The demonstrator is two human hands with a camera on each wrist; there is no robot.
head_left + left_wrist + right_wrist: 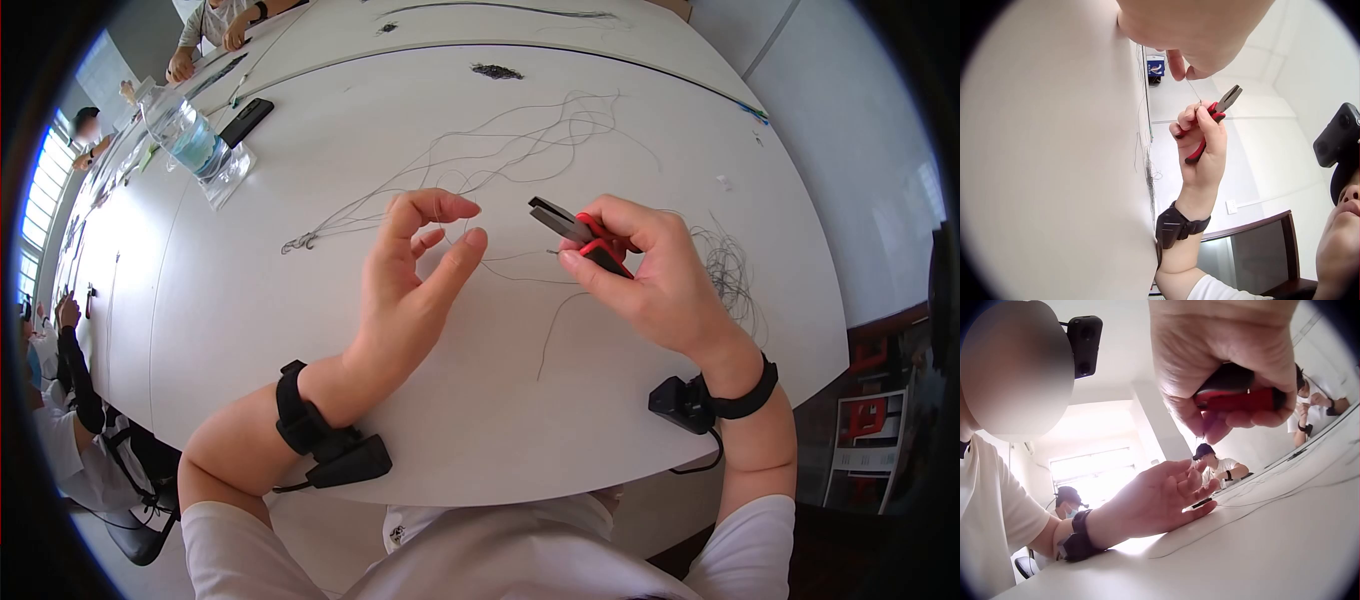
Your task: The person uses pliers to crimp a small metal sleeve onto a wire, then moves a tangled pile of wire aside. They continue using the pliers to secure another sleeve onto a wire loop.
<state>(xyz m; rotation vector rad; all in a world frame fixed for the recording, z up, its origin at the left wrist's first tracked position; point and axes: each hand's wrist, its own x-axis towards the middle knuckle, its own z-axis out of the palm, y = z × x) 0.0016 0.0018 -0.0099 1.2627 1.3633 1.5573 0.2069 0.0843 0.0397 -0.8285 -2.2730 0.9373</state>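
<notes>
My right hand [655,265] grips a pair of pliers [583,232] with red and black handles, their grey jaws slightly apart and pointing up and left. A short wire end [553,252] shows at the right thumb tip. My left hand [415,265] is raised opposite, thumb and index fingertips apart, with a thin wire [520,256] passing close by them towards the right hand. In the left wrist view the pliers [1227,100] stick out above the right fist. The right wrist view shows the left hand [1160,497] with loosely bent fingers; there the pliers' jaws are hidden.
Long loose wires [480,150] spread across the white table [480,430], bunched at their left end. A tangled wire coil [728,270] lies beside the right wrist. A dark wire bundle [497,72], a water bottle [190,135] and a phone [246,122] lie farther off. Other people sit around.
</notes>
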